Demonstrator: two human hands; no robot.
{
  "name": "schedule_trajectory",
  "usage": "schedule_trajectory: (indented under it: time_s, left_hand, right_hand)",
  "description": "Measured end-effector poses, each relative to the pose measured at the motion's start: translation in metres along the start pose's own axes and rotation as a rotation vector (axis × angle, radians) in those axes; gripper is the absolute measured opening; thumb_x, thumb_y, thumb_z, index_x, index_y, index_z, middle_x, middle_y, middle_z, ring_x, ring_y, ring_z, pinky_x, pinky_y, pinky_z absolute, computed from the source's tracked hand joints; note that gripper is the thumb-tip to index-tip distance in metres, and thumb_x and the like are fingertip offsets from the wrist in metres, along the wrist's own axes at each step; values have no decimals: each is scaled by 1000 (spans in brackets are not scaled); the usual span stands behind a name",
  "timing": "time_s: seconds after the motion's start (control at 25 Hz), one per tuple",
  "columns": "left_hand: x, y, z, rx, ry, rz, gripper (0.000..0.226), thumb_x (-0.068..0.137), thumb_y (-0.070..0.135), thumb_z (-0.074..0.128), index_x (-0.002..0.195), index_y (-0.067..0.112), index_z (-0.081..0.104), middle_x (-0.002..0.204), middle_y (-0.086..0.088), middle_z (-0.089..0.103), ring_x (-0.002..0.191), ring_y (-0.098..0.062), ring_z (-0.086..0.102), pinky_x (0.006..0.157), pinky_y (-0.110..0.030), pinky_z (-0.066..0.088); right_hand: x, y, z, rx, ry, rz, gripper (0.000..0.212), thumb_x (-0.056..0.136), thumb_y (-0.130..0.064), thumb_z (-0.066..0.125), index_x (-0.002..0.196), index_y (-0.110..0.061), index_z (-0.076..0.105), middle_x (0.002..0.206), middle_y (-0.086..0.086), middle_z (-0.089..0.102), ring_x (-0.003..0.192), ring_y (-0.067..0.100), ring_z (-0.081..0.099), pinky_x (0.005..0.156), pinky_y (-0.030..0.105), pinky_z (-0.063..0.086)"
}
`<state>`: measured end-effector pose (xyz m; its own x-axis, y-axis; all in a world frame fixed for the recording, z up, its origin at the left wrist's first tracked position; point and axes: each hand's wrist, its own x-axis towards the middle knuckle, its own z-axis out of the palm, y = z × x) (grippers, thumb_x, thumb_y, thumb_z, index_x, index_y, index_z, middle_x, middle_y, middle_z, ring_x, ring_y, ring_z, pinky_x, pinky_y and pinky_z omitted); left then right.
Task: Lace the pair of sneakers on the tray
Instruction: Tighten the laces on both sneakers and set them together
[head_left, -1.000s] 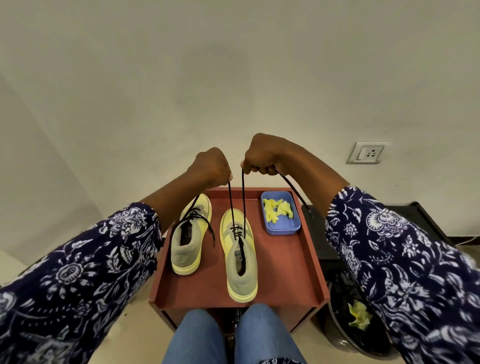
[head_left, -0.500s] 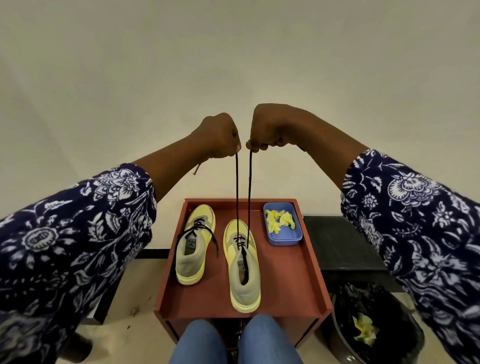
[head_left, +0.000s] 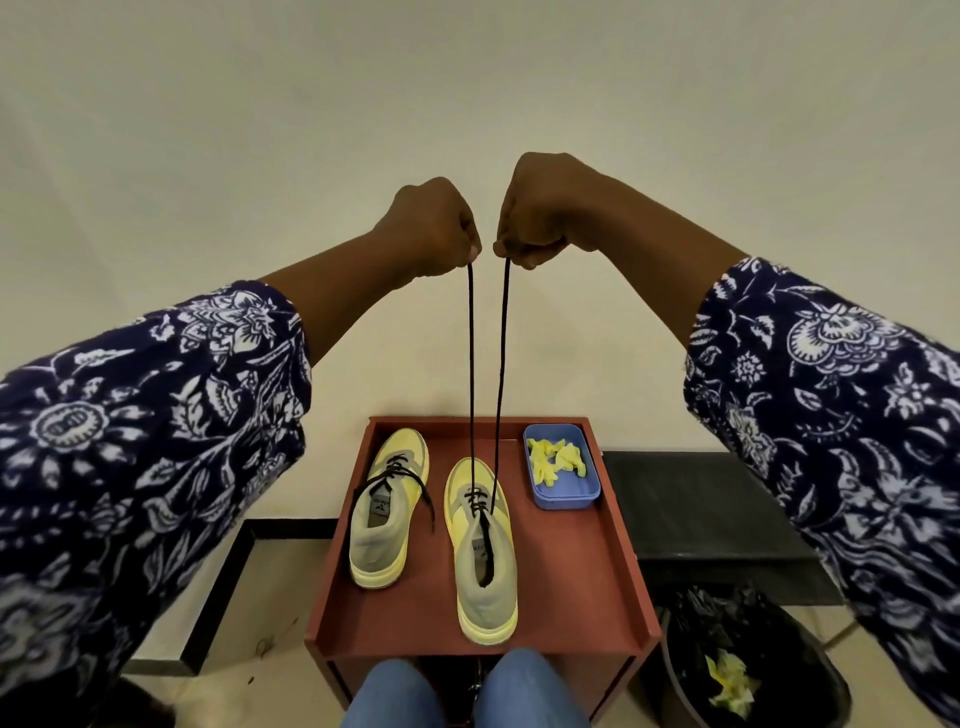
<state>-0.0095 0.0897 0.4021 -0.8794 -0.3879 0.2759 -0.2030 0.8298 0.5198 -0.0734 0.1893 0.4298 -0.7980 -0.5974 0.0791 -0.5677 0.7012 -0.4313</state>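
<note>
Against a plain pale wall, the left hand (head_left: 434, 228) and right hand (head_left: 540, 208) are raised side by side, each pinching one end of the black lace (head_left: 471, 364), drawn taut up from the right sneaker (head_left: 483, 551) on the red tray (head_left: 571, 597). Only its lower eyelets look threaded, so this seems an evening-up pull; next, cross the ends into the following eyelets. The left sneaker (head_left: 387, 512) appears laced.

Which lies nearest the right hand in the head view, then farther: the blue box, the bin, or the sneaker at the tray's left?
From the right hand:
1. Blue box, back right of the tray.
2. Left sneaker, across the tray.
3. Bin, floor, lower right.
</note>
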Motion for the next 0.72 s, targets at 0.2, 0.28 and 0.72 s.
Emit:
schedule_trajectory:
  time_s: [0.2,0.28,0.72]
  left_hand:
    - [2,-1,-1,-98,138,28,21,81,3,65,101,8,67,92,-10,61,77,-21,56,60,-26,48]
    - [3,-2,-2,-172,200,12,29,79,1,66,106,12,64,97,-10,62,77,-20,56,68,-28,49]
    - [3,-4,5,-420,303,-64,13,77,4,69,90,5,66,69,0,56,63,-12,56,59,-19,45]
  right_hand:
    - [0,1,-2,-15,197,-86,25,78,-4,67,103,-1,66,87,10,72,73,24,69,81,35,57]
    - [1,2,-4,17,237,-93,24,76,-3,68,99,1,67,93,16,71,85,29,70,82,40,57]
    - [-2,19,8,582,315,9,13,79,8,59,76,-6,58,87,16,65,58,15,61,71,32,57]
